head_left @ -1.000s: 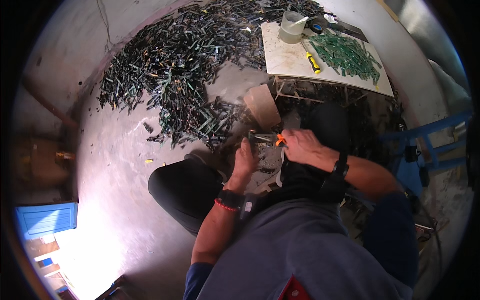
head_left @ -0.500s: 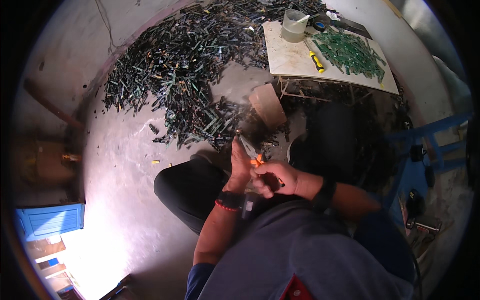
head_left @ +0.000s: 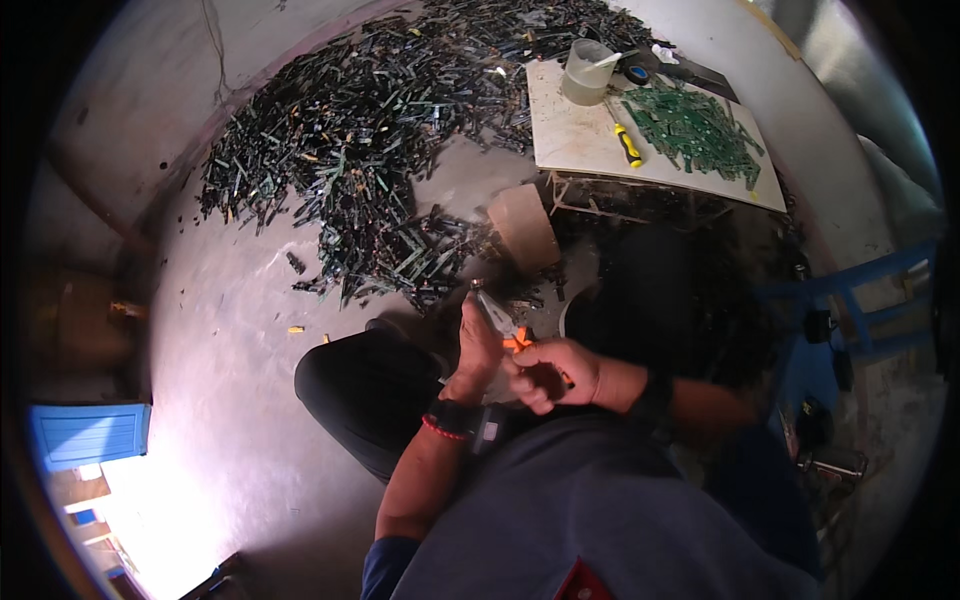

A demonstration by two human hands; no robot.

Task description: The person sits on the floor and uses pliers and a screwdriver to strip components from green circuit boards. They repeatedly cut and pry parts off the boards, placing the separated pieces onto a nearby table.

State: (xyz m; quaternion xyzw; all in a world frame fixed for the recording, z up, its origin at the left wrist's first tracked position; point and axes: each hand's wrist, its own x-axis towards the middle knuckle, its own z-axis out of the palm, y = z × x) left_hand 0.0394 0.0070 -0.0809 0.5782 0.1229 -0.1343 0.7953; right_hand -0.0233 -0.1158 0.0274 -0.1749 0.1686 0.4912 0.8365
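In front of my lap, my right hand (head_left: 565, 370) is closed round the orange handles of a pair of pliers (head_left: 517, 340). Their metal jaws point up and to the left, along the inner side of my left hand (head_left: 477, 345). That hand is closed, thumb upward, and a small dark piece shows at its fingertips by the tip of the jaws. What the piece is I cannot make out. Most of the left fingers are hidden behind the hand and the pliers.
Beyond my knees a large heap of dark strips and scraps (head_left: 340, 160) covers the floor, with a brown board (head_left: 525, 228) beside it. On a low pale table (head_left: 560, 135) are a tub of cloudy liquid (head_left: 586, 75), a yellow-black screwdriver (head_left: 628, 147) and green circuit-board strips (head_left: 690, 125). A blue chair (head_left: 860, 290) stands right.
The whole view has tilted a little, so the heap and table sit lower in the picture. Both hands keep nearly the same pose round the pliers and the small piece.
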